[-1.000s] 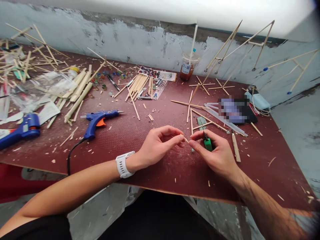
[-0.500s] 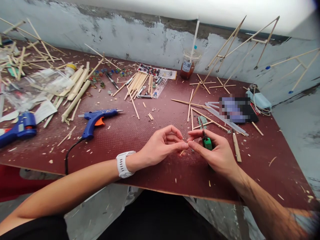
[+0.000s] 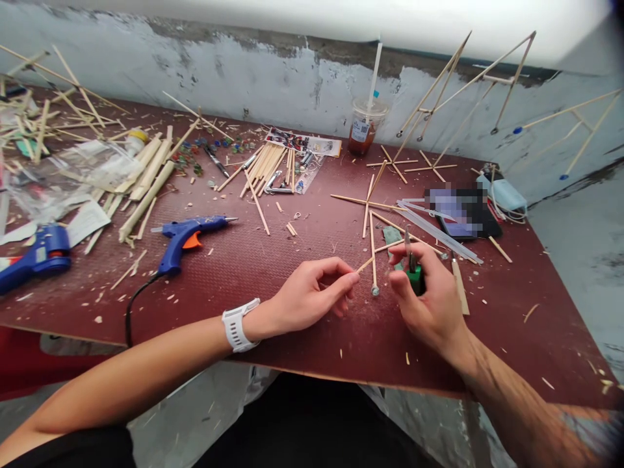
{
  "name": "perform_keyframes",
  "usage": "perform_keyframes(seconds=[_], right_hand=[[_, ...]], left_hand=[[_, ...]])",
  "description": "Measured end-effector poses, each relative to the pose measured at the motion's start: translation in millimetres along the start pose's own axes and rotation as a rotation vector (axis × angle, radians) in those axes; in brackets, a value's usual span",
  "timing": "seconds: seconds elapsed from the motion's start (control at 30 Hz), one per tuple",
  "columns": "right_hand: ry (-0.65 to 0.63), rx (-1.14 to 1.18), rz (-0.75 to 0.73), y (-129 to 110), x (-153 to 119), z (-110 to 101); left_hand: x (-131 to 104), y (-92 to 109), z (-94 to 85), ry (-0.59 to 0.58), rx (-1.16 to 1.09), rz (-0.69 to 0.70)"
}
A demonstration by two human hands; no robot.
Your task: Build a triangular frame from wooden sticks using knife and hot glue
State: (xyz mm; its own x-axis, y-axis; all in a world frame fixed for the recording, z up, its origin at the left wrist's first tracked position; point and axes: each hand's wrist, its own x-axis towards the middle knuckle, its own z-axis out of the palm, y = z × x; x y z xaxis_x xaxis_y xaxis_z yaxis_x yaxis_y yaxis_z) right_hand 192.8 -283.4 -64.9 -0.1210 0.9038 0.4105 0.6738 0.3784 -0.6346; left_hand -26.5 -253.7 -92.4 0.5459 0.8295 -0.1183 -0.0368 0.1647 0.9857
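Observation:
My left hand [image 3: 312, 292], with a white watch on its wrist, pinches a short thin wooden stick [image 3: 364, 265] between thumb and fingertips. My right hand [image 3: 429, 299] is curled around a small tool with a green handle [image 3: 416, 279] and a dark metal tip pointing up; its thumb and index finger are apart. Between the hands lies a wooden stick frame [image 3: 373, 247] with a clear bead [image 3: 375, 290] at its near end. A green piece [image 3: 391, 236] sits under that frame, just beyond my right hand.
A blue glue gun [image 3: 182, 240] lies left of centre, another [image 3: 39, 253] at the far left. Behind are stick bundles [image 3: 266, 166] and a drink cup [image 3: 361, 127]. At right are glue sticks [image 3: 439, 231], a phone [image 3: 461, 214] and a wooden-handled tool [image 3: 459, 286].
My hands have moved apart, my right hand going right with the green tool. The short stick now shows at my left fingertips, and the bead has come into view.

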Motion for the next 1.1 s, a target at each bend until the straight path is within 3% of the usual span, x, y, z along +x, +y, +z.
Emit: perform_keyframes(seconds=[0.13, 0.27, 0.43, 1.1], right_hand=[[-0.209, -0.118, -0.245, -1, -5, 4], [-0.262, -0.208, -0.328, 0, -8, 11], [-0.262, -0.222, -0.355, 0, -9, 13], [-0.273, -0.185, -0.335, -3, -10, 12]], left_hand=[[-3, 2, -0.1, -0.02, 0.042, 0.098], [-7, 2, -0.8, -0.098, 0.104, 0.205], [-10, 1, -2.9, -0.113, 0.243, 0.319], [-15, 3, -3.2, -0.032, 0.538, 0.482]])
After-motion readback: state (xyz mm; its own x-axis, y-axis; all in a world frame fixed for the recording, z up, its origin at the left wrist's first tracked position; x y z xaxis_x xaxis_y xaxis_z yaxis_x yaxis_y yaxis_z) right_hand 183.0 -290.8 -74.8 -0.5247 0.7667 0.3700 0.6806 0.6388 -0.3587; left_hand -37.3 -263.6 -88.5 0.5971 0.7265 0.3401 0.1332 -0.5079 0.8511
